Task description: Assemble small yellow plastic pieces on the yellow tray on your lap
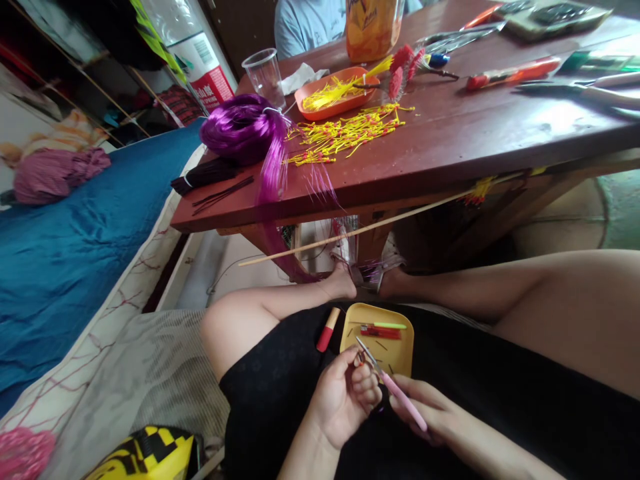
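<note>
My right hand (425, 408) is wrapped round the pink-handled scissors (404, 400), their metal blades angled up and left. Close beside the blade tips, my left hand (346, 397) is closed with the fingertips pinched. A small orange-red bit shows between those fingers, too small to name. Just beyond both hands, a yellow tray (377, 313) rests on my lap. In it lie a yellow-green stick (390, 326), red pieces (375, 332) and several short dark snippets. Left of the tray lies a red and tan tube (328, 330).
On the brown table (430, 160) lie a purple fibre bundle (240, 130), yellow red-tipped strands (350, 133), an orange dish (325, 112) and dark wires (220, 193). A thin rod (350, 233) extends along the table's front. Across the table sits a person in a light blue shirt (310, 27).
</note>
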`<state>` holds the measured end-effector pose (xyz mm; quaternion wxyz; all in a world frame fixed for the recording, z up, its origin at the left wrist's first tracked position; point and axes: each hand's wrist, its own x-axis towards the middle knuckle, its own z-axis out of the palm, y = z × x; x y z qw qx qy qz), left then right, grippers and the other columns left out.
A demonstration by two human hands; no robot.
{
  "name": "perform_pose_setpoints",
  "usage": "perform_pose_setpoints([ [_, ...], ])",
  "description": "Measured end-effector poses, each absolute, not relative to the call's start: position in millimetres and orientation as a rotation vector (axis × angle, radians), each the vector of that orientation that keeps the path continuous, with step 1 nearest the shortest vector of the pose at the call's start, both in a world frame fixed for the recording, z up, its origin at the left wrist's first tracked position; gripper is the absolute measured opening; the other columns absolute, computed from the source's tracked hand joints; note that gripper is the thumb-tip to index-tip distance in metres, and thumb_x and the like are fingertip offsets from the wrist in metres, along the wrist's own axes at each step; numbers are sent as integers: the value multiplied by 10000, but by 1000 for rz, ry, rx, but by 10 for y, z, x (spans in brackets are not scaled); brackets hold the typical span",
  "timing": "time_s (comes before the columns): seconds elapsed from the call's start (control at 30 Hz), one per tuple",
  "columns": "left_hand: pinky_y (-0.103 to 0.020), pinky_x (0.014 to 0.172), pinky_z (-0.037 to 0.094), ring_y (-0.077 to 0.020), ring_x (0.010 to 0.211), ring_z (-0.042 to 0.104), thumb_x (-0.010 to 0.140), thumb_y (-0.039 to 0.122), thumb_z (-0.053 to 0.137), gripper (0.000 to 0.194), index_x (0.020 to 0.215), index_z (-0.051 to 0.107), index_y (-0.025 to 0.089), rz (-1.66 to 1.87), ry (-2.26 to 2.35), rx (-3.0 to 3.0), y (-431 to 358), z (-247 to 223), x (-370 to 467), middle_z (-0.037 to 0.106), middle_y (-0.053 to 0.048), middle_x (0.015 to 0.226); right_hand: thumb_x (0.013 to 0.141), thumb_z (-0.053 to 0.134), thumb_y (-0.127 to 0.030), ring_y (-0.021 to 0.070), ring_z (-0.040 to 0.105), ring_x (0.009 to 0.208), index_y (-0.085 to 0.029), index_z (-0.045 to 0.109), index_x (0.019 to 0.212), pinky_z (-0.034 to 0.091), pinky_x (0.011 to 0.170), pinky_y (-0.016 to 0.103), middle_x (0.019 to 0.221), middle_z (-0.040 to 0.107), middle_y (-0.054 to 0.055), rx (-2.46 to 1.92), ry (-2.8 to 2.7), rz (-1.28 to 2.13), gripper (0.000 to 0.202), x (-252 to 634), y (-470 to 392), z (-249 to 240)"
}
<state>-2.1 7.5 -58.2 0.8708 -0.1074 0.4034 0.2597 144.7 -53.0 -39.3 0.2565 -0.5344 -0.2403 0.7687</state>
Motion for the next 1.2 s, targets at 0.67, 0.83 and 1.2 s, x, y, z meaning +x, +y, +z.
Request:
perform_pose_setpoints([
  [0.67, -137, 352, 212, -31, 336, 232, 909, 221, 367, 393, 525, 403, 147, 529, 1052, -225, 87, -882, 34, 265, 82, 432, 631, 509, -741, 56, 233, 503, -167, 481, 753, 119, 435, 213, 599, 333, -62, -1528, -557, 2178, 587, 1386, -555, -789],
  [0.83, -178, 422, 392, -63, 439, 454, 895, 232, 448, 227, 742, 557, 106, 518, 1148, -218, 78, -1109, 50, 519, 18, 602, 570, 529, -764, 35, 208, 454, -181, 404, 663, 86, 427, 212, 575, 350, -65, -1561, -512, 2190, 604, 1375, -510, -807],
  [1.2, -321, 654, 515, -151, 770, 599, 874, 290, 506, 229, 1036, 558, 137, 542, 1156, -249, 120, -1241, 35, 602, -53, 974, 670, 442, -724, 31, 192, 420, -192, 380, 692, 78, 406, 191, 562, 375, -70, -1588, -456, 2229, 537, 1367, -518, -892],
])
